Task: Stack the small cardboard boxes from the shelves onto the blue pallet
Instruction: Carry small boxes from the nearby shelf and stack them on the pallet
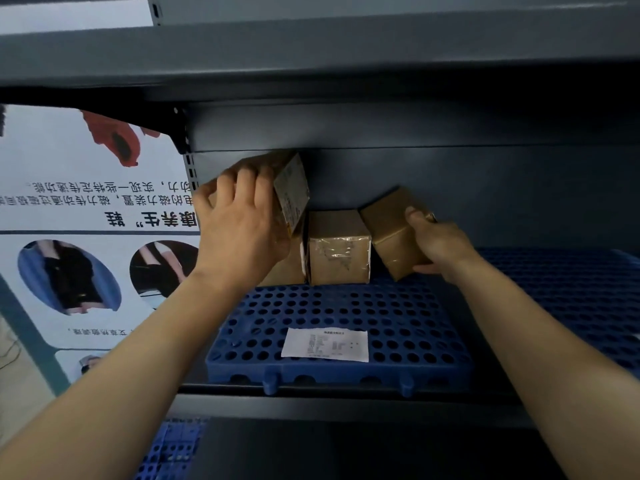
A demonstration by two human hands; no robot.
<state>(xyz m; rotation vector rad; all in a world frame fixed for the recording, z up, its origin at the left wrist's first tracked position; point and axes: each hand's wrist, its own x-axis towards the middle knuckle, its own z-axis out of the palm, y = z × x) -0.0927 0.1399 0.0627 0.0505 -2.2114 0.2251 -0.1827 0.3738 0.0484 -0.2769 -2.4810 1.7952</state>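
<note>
Gripping the left box (292, 188) over its top with the left hand (239, 225), clasping the right box (389, 230) by its side with the right hand (437, 244), both tilted at the back of the blue pallet (346, 315). Probably light, stiff, tape-slick: best squeezed across opposite faces. Between them, a middle box (337, 249) standing upright; up front, a paper slip (325, 344); close overhead, a shelf (311, 64).

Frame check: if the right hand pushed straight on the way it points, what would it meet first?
The right hand grips a tilted box. Carried on up and left, that box would probably meet the upright middle box close beside it, though depth is unclear.
</note>
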